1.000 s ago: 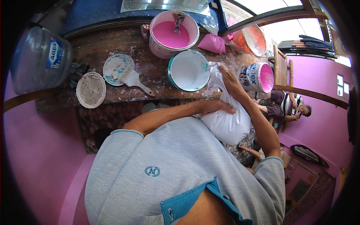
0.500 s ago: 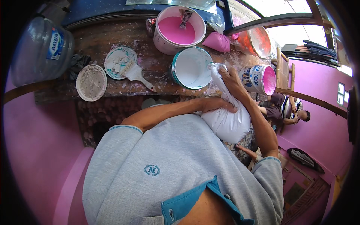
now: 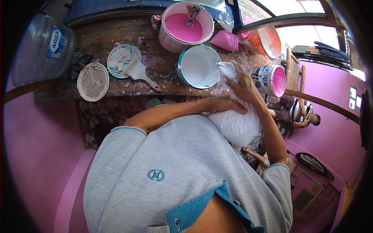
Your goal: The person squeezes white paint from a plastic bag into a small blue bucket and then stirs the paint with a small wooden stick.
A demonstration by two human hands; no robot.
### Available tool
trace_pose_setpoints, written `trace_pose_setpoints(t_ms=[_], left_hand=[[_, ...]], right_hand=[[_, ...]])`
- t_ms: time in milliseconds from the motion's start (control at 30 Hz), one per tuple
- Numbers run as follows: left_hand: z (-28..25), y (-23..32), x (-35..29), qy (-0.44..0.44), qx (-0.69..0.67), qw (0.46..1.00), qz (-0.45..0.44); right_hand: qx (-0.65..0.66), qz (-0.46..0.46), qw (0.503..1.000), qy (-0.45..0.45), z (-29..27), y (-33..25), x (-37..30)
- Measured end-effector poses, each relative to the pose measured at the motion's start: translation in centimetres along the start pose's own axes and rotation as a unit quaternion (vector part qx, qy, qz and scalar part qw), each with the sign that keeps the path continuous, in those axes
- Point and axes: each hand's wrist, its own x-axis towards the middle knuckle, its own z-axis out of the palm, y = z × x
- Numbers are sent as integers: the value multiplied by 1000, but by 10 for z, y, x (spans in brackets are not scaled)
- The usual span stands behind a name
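A plump white plastic bag (image 3: 239, 126) hangs in front of me at the bench edge, its contents white and hidden in detail. My left hand (image 3: 227, 105) is closed around the upper part of the bag, below its neck. Higher up, my right hand (image 3: 244, 84) grips the crumpled plastic at the bag's top, with its fingers curled. Just left of that top stands a round tub (image 3: 199, 68) with a white inside and green smears on its rim. A smaller bucket (image 3: 268, 80) of pink paint lies tilted to the right of my right hand.
On the wooden bench (image 3: 112, 33) stand a big bucket of pink paint (image 3: 171, 40), a pink bag (image 3: 226, 41) and an orange bucket (image 3: 264, 40). Farther left are a wide brush (image 3: 143, 75) on a lid, a grey round container (image 3: 93, 82) and a water jug (image 3: 37, 54). A person (image 3: 301, 110) sits at right.
The twisted top of the bag has loosened and spread out under my right hand, whose fingers have shifted. My left hand keeps its hold on the bag.
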Motion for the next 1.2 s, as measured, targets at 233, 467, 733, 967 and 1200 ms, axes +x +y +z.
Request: trace_pose_setpoints(t_ms=[233,467,733,967,1200], left_hand=[[-2,-5,0,15,74,997,34],[1,-2,-8,14,17,999,43],[4,0,-13,16,-6,999,29],[5,3,-16,30,62,997,38],[0,-3,-13,40,105,992,56]], right_hand=[[29,-3,998,-47,1,0,1],[32,-49,998,11,14,3,1],[26,-44,999,-18,19,6,5],[-6,-50,999,-14,13,-6,6],[57,-30,998,17,15,-3,6]])
